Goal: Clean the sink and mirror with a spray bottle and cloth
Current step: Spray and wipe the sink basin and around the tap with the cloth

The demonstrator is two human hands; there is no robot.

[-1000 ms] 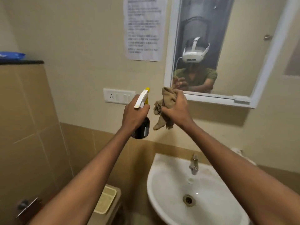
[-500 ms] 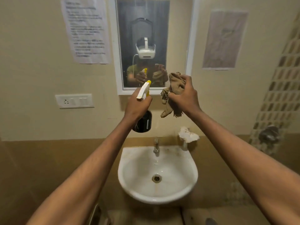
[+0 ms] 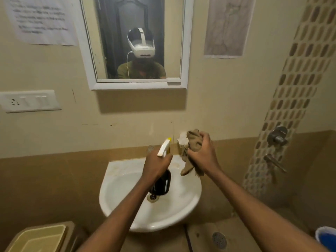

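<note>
Two fixtures wait: the mirror (image 3: 134,42) on the wall above, and the white sink (image 3: 127,186) below it. Over the basin, the left hand (image 3: 157,167) grips the spray bottle (image 3: 161,182) at its neck, nozzle toward the back rim; it likely handles rigid and light. By the back right rim, the right hand (image 3: 201,154) clenches the brown cloth (image 3: 190,142), soft and limp.

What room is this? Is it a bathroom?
Yes, most likely a small bathroom. A white sink hangs on the wall with a mirror above it, and there are shower taps on the tiled wall to the right, plus a drain in the floor.
</note>
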